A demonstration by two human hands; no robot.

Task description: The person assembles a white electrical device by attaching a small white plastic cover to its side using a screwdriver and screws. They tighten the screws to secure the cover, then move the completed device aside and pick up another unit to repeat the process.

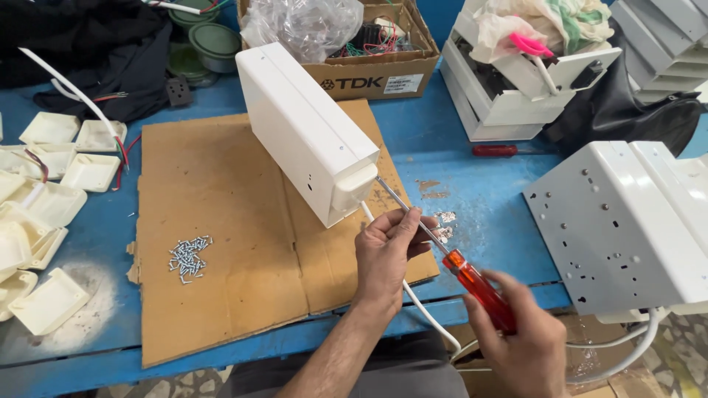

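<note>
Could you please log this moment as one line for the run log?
right hand: grips red-handled screwdriver | left hand: steadies its shaft | tip: at white box end | screws: loose on cardboard

Glossy white plastic casing (310, 133), matt brown cardboard sheet (214, 221), translucent red-handled metal screwdriver (450, 254).

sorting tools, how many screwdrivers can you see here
2: a red-handled screwdriver held in both hands, and a second red screwdriver lying on the blue table. Others may be hidden.

Bare cardboard sheet (221, 191) left of white housing (306, 133) — only a screw pile (189, 258)
</note>
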